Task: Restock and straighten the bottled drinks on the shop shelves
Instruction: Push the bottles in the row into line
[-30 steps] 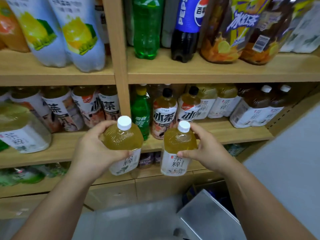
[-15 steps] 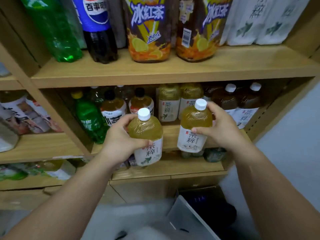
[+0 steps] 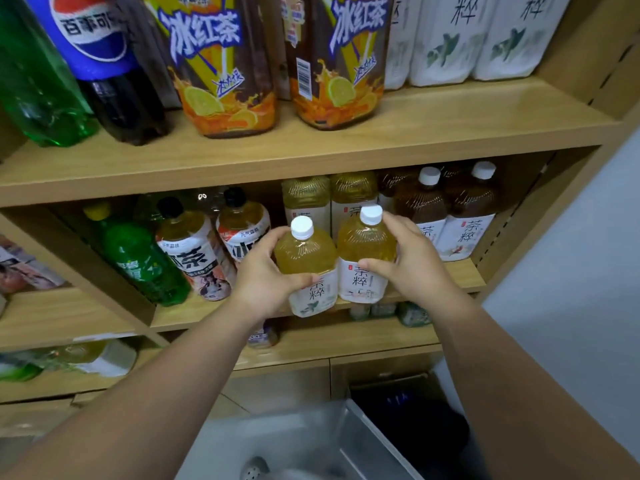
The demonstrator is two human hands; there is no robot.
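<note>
My left hand (image 3: 263, 278) grips a yellow tea bottle (image 3: 306, 258) with a white cap and white label. My right hand (image 3: 412, 261) grips a second, matching tea bottle (image 3: 365, 251). Both bottles stand upright and side by side, touching, at the front edge of the middle shelf (image 3: 460, 275). Right behind them stand two more yellow tea bottles (image 3: 308, 199) of the same kind. To their right are two dark brown tea bottles (image 3: 467, 216) with white caps.
Left of my hands stand two black-capped tea bottles (image 3: 194, 251) and a green soda bottle (image 3: 138, 258). The upper shelf (image 3: 311, 150) carries big iced tea, cola and green bottles. A grey bin (image 3: 367, 441) and a dark box sit on the floor below.
Both hands have carried their bottles forward and closer together, up to the middle shelf's front edge. The view has shifted right and nearer the shelves.
</note>
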